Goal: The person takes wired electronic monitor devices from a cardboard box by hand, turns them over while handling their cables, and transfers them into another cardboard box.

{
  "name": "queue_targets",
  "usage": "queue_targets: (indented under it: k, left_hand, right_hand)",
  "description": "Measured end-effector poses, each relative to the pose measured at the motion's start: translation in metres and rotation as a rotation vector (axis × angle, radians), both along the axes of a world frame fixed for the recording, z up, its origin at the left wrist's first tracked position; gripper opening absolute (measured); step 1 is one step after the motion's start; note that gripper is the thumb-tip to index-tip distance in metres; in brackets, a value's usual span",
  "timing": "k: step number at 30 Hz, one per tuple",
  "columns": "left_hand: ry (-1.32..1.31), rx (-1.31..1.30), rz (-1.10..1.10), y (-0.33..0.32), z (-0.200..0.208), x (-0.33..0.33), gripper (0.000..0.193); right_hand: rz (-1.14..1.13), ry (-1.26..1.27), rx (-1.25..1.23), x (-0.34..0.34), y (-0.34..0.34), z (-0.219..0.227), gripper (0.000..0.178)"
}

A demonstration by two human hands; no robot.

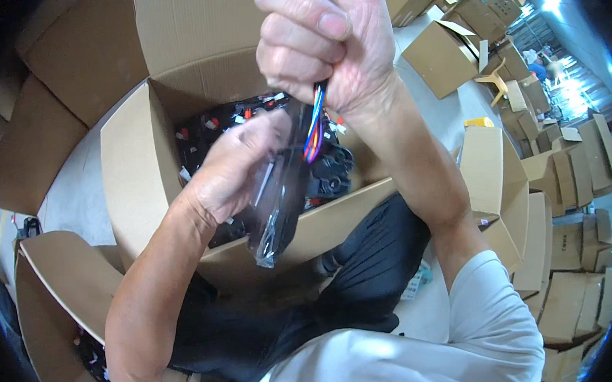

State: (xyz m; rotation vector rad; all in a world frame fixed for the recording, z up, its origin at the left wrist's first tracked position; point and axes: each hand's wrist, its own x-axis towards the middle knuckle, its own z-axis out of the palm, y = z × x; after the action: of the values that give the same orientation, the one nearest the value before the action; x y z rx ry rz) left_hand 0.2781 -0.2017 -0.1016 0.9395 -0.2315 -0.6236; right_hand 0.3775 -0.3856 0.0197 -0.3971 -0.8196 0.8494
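Raised high in front of me, my right hand (pixel 332 46) is closed around a black-sheathed wire harness. Its loose coloured wires (pixel 314 129), in blue, white, orange and purple, hang in a loop below the fist. A dark, shiny plastic bag (pixel 279 206) with a clear crinkled end hangs beneath, over the near edge of a cardboard box (pixel 133 170). My left hand (pixel 231 164) is beside the bag, its fingers smeared by motion, so I cannot tell whether they grip it. Inside the open box lie many black cable bundles (pixel 207 127) with white and red connectors.
At lower left stands another open carton (pixel 66 276) with dark cables inside. More open cartons (pixel 491 180) line my right side, and stacked boxes (pixel 568 245) fill the far right. A yellow stool (pixel 495 81) is among them. My dark-trousered legs (pixel 366 264) are close to the central box.
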Motion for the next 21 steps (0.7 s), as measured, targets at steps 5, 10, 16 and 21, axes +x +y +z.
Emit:
queue_targets:
  k: [5, 10, 16, 21]
  left_hand:
    - [0.121, -0.079, 0.123, 0.030, 0.004, 0.019, 0.043]
    - [0.052, 0.280, 0.400, 0.034, 0.023, 0.019, 0.046]
    - [0.130, 0.251, 0.665, 0.062, 0.004, 0.028, 0.033]
    - [0.108, 0.328, 0.667, 0.054, -0.005, 0.028, 0.037]
  right_hand:
    - [-0.308, 0.176, -0.147, 0.000, -0.007, -0.004, 0.083]
    - [-0.997, -0.093, -0.809, 0.033, -0.018, -0.058, 0.068]
    - [-0.519, -1.003, -1.935, 0.024, -0.079, -0.230, 0.084]
    - [-0.198, -0.702, -2.179, -0.071, -0.055, -0.320, 0.118]
